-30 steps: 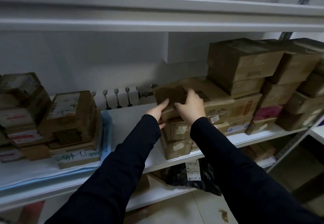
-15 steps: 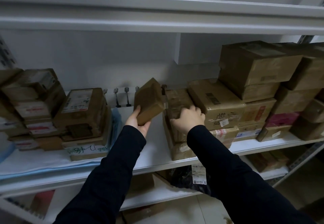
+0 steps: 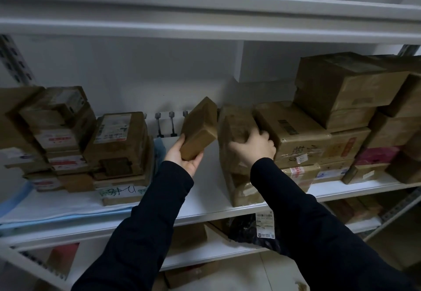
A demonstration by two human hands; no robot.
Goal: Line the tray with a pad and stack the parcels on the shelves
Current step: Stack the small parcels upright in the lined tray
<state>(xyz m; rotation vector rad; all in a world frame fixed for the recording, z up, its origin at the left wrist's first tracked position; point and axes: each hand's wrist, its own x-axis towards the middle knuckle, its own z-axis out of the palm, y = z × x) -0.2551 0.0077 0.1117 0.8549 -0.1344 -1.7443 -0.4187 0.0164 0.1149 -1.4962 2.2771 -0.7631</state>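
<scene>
My left hand (image 3: 185, 158) grips a small brown parcel (image 3: 199, 127) from below, tilted above the white shelf (image 3: 205, 202). To its right, my right hand (image 3: 252, 148) grips the top parcel (image 3: 234, 123) of a short stack of taped brown parcels (image 3: 241, 186) standing near the shelf's front edge; its fingers curl over that parcel's right side. A light blue pad (image 3: 57, 213) lies on the left part of the shelf under another pile of labelled parcels (image 3: 118, 145).
Large stacked cartons (image 3: 337, 90) fill the right of the shelf. More parcels (image 3: 52, 126) crowd the far left. A radiator valve row (image 3: 165, 123) shows at the back wall. A black bag (image 3: 250, 231) lies on the lower shelf. An upper shelf (image 3: 205, 17) hangs overhead.
My left hand took the small parcel off the stack and carried it left. My right hand stayed on the stack, closing over its top parcel.
</scene>
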